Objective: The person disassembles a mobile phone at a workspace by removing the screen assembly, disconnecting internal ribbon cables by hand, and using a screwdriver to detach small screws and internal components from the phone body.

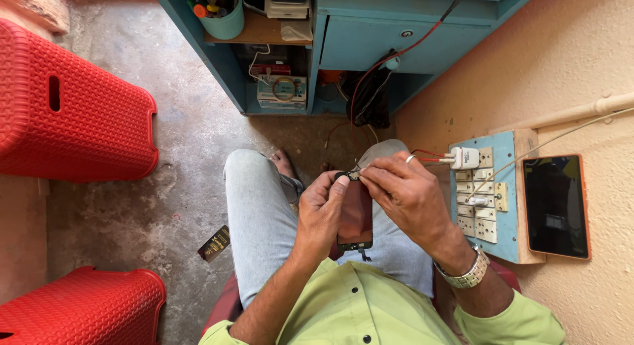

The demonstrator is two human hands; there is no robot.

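The left hand [321, 209] grips a dark phone screen [355, 216] by its edge above the lap, while the right hand [403, 190] pinches its top end, beside a wall switchboard [485, 206].

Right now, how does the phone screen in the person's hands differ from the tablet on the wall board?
The phone screen is narrow and small in the picture; the tablet looks wider and larger. The phone screen is held over the lap by the left hand and right hand, while nothing touches the tablet, which rests on the wall board. The tablet has an orange rim; the phone screen has a dark edge. Both have dark, unlit glass.
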